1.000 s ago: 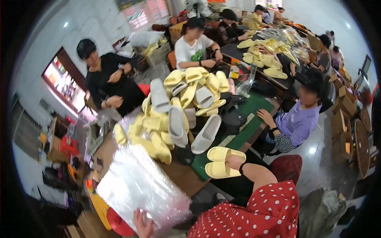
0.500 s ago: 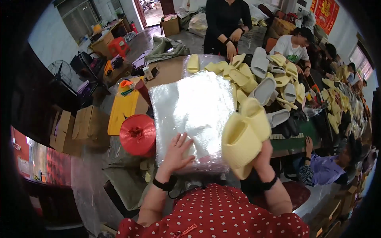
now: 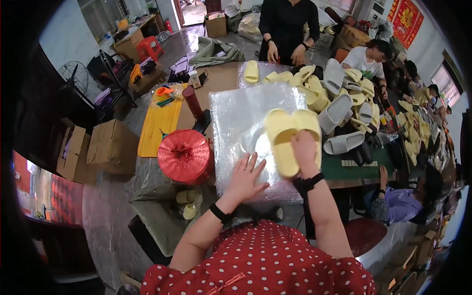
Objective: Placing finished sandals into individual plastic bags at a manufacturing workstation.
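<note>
A pair of pale yellow slide slippers (image 3: 282,160) lies side by side over the right part of a stack of clear plastic bags (image 3: 236,115). My right hand (image 3: 306,152) grips the pair where the two slippers meet, its fingers partly hidden by them. My left hand (image 3: 244,178) rests on the near part of the bags with its fingers spread, holding nothing. Beside the bags on the left sits a big roll of red plastic twine (image 3: 185,156).
A heap of yellow and grey slippers (image 3: 337,109) covers the table to the right. At left are a yellow board (image 3: 160,129), a dark red cylinder (image 3: 192,101) and cardboard boxes (image 3: 112,143) on the floor. Across the table stands a person in black (image 3: 289,29); others sit along the right.
My right hand has brought the slippers leftward over the bags and turned them so their openings face up. My left hand remains spread on the bags. The person opposite has shifted their hands.
</note>
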`<control>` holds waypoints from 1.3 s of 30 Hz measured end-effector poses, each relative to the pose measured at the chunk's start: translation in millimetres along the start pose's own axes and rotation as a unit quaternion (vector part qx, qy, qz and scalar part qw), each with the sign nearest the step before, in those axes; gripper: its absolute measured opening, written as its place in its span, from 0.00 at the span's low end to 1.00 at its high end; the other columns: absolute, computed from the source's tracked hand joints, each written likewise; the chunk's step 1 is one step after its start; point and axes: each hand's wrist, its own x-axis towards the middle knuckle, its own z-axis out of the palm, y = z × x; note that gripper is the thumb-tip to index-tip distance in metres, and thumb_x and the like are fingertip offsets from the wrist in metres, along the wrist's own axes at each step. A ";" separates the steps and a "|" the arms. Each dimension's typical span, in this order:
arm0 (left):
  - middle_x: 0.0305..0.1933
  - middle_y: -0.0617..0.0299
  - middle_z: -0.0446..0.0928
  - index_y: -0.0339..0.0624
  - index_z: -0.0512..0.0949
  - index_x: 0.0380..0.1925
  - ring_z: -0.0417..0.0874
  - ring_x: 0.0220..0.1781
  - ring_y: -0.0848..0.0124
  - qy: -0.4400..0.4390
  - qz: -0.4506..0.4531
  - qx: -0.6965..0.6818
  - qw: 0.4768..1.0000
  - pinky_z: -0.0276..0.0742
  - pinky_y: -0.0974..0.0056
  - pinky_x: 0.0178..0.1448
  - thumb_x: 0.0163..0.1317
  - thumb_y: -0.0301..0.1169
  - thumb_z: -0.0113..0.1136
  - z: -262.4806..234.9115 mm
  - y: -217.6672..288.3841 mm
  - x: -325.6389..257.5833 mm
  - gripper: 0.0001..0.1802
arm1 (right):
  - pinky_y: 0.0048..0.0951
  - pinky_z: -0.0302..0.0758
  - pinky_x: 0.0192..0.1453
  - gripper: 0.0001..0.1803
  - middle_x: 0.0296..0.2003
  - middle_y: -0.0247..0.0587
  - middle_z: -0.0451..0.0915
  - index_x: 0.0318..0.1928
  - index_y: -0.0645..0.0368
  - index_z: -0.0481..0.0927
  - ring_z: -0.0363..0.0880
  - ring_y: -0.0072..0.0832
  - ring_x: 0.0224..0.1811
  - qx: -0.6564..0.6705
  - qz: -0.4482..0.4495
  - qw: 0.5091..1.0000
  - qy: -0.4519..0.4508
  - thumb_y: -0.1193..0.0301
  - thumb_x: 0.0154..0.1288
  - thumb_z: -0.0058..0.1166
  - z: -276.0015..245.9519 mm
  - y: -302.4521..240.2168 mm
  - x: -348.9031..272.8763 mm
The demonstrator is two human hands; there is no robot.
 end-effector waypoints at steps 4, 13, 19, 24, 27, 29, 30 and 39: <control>0.79 0.45 0.54 0.56 0.64 0.73 0.51 0.80 0.44 -0.034 0.000 0.007 0.999 0.48 0.43 0.79 0.56 0.62 0.63 -7.3 -2.8 4.3 0.47 | 0.51 0.75 0.41 0.19 0.31 0.59 0.79 0.31 0.66 0.75 0.80 0.56 0.36 -0.013 0.095 0.993 0.067 0.60 0.68 0.54 -25.0 55.9 -5.9; 0.74 0.38 0.60 0.62 0.71 0.68 0.58 0.76 0.40 -0.027 0.053 0.043 0.997 0.57 0.45 0.74 0.58 0.56 0.65 -32.1 0.3 0.5 0.38 | 0.30 0.68 0.35 0.09 0.27 0.42 0.72 0.36 0.69 0.72 0.68 0.24 0.29 0.266 0.170 0.931 0.185 0.73 0.67 0.56 -126.4 78.6 -121.8; 0.75 0.44 0.60 0.57 0.71 0.68 0.57 0.78 0.43 -0.020 0.068 0.009 0.997 0.53 0.44 0.77 0.59 0.51 0.66 -30.5 -2.1 1.1 0.36 | 0.26 0.74 0.46 0.15 0.45 0.42 0.82 0.54 0.68 0.78 0.80 0.26 0.45 0.395 0.130 0.890 0.184 0.73 0.71 0.56 -143.9 65.3 -162.3; 0.77 0.46 0.57 0.54 0.69 0.69 0.53 0.79 0.43 -0.059 0.092 -0.025 0.994 0.48 0.42 0.80 0.61 0.48 0.65 -46.7 7.3 -13.1 0.36 | 0.31 0.74 0.57 0.22 0.51 0.42 0.82 0.58 0.67 0.76 0.80 0.30 0.53 0.288 0.069 0.948 0.115 0.70 0.68 0.61 -155.1 50.9 -170.0; 0.77 0.46 0.58 0.53 0.70 0.68 0.54 0.79 0.42 -0.082 0.103 -0.008 0.991 0.48 0.41 0.79 0.65 0.46 0.61 -43.9 4.2 -17.5 0.32 | 0.27 0.76 0.44 0.19 0.47 0.43 0.83 0.56 0.67 0.78 0.82 0.27 0.45 0.309 0.040 0.939 0.146 0.67 0.71 0.59 -147.7 47.6 -173.5; 0.74 0.44 0.63 0.51 0.71 0.67 0.58 0.77 0.41 -0.090 0.056 -0.099 0.989 0.48 0.37 0.78 0.70 0.44 0.52 -47.5 5.1 -13.0 0.26 | 0.28 0.76 0.47 0.20 0.48 0.43 0.82 0.57 0.67 0.77 0.81 0.28 0.47 0.330 0.043 0.931 0.151 0.67 0.71 0.59 -151.7 45.0 -176.5; 0.74 0.44 0.63 0.51 0.71 0.67 0.58 0.77 0.41 -0.091 0.056 -0.100 0.989 0.48 0.37 0.78 0.70 0.44 0.52 -48.9 4.7 -10.8 0.26 | 0.28 0.76 0.50 0.21 0.49 0.43 0.82 0.58 0.68 0.76 0.81 0.28 0.49 0.351 0.046 0.922 0.158 0.67 0.71 0.59 -153.4 44.1 -178.3; 0.55 0.51 0.83 0.41 0.82 0.54 0.80 0.61 0.59 -0.009 -0.134 -0.485 0.864 0.70 0.60 0.66 0.76 0.40 0.47 -47.5 5.4 7.3 0.20 | 0.32 0.74 0.59 0.21 0.53 0.45 0.80 0.58 0.69 0.76 0.79 0.33 0.55 0.370 0.035 0.916 0.149 0.70 0.69 0.59 -167.8 28.3 -181.0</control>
